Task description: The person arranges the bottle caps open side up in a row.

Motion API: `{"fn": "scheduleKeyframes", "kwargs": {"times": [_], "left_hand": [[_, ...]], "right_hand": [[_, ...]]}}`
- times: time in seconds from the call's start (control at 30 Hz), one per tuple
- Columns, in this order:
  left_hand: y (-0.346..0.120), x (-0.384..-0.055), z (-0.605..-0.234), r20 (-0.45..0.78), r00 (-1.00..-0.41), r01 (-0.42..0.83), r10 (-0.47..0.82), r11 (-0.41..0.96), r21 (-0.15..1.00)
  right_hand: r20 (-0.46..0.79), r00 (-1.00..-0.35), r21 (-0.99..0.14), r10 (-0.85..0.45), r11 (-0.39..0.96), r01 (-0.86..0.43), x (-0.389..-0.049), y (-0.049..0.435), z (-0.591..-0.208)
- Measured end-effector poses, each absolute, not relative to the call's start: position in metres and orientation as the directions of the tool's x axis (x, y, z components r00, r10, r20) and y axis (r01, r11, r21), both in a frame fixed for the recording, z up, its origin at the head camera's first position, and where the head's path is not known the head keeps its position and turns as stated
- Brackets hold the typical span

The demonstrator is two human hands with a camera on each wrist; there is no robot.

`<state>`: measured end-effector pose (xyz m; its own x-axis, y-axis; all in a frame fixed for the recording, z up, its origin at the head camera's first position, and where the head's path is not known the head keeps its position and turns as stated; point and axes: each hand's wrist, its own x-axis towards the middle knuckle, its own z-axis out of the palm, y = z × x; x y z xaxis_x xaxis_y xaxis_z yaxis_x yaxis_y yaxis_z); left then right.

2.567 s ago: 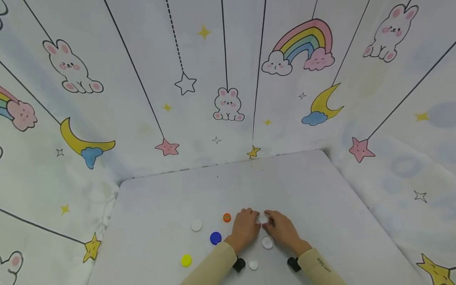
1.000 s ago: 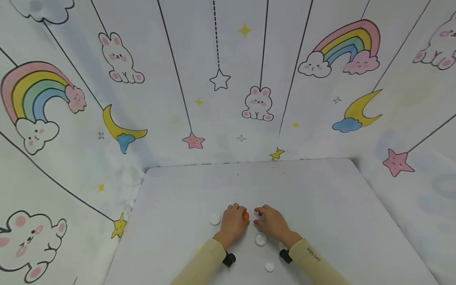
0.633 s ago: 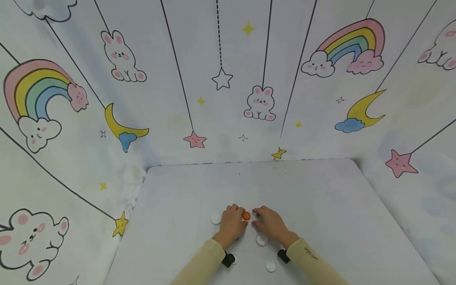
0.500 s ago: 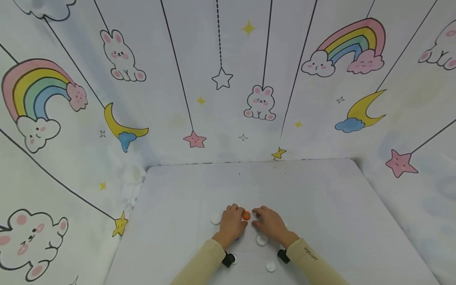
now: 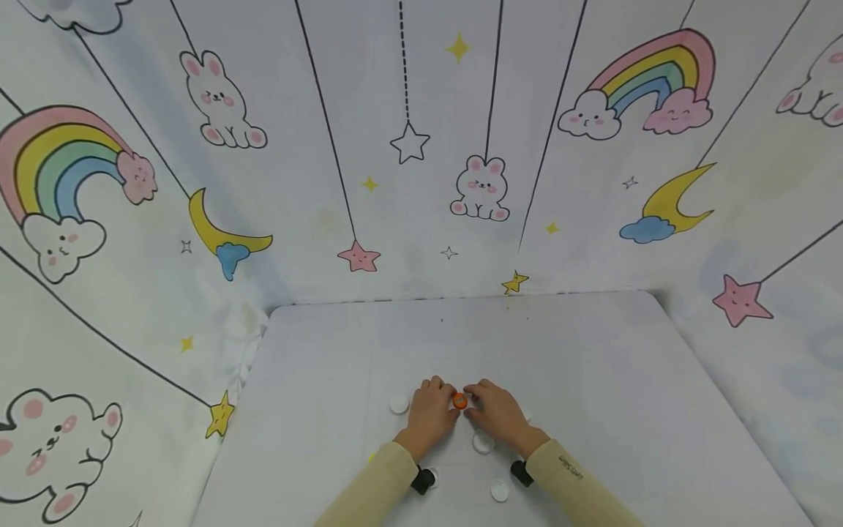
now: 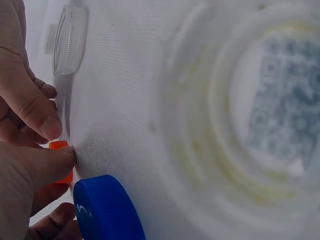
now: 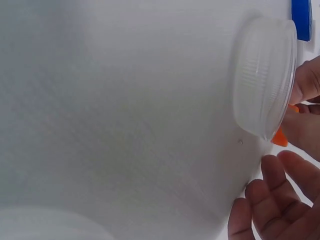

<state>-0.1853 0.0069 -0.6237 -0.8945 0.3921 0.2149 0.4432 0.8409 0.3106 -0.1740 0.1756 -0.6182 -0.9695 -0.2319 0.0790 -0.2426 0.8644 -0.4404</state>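
A small orange bottle cap [image 5: 459, 400] sits between my hands near the middle of the table. My left hand [image 5: 430, 416] holds it with its thumb across the cap, as the left wrist view shows. From the other side my right hand [image 5: 500, 416] reaches up to it with arched, loose fingers. Several right fingers [image 7: 265, 205] stand apart from the cap in the right wrist view. Close to the left hand lies a blue cap [image 6: 107, 207]. A clear ribbed lid [image 7: 262, 77] stands beside the right hand. The contact points are partly hidden.
White caps lie left of the left hand [image 5: 399, 403], below the right hand [image 5: 483, 442] and nearer the front [image 5: 499, 490]. A yellow cap [image 5: 372, 457] is mostly hidden by the left sleeve. Behind the white table [image 5: 593, 351] rises a printed backdrop [image 5: 421, 271].
Earlier both hands were at a white cap farther right. The left hand then came to the orange cap. Lately the right hand has closed in from the right, and the cap has shifted slightly right.
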Motion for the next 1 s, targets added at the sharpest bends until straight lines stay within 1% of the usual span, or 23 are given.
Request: {"fn": "scheduleKeyframes", "kwargs": {"times": [0.2, 0.4, 0.6, 0.83, 1.0], "left_hand": [[0.008, -0.185, -0.623, 0.223, -0.891, 0.449, 0.395, 0.836, 0.316], [0.008, -0.184, -0.622, 0.223, -0.889, 0.452, 0.399, 0.839, 0.303], [0.008, -0.184, -0.622, 0.228, -0.889, 0.453, 0.397, 0.835, 0.313], [0.010, -0.186, -0.623, 0.293, -0.875, 0.469, 0.385, 0.822, 0.323], [0.013, -0.186, -0.619, 0.303, -0.880, 0.461, 0.367, 0.812, 0.357]], "right_hand": [[0.124, -0.958, -0.408, -0.260, 0.866, -0.288, -0.176, 0.174, -0.623], [0.138, -0.955, -0.389, -0.264, 0.872, -0.297, -0.178, 0.171, -0.626], [0.138, -0.955, -0.390, -0.264, 0.871, -0.297, -0.177, 0.169, -0.624], [0.164, -0.951, -0.404, -0.261, 0.862, -0.306, -0.177, 0.171, -0.619], [0.159, -0.962, -0.430, -0.223, 0.861, -0.271, -0.175, 0.174, -0.615]]}}
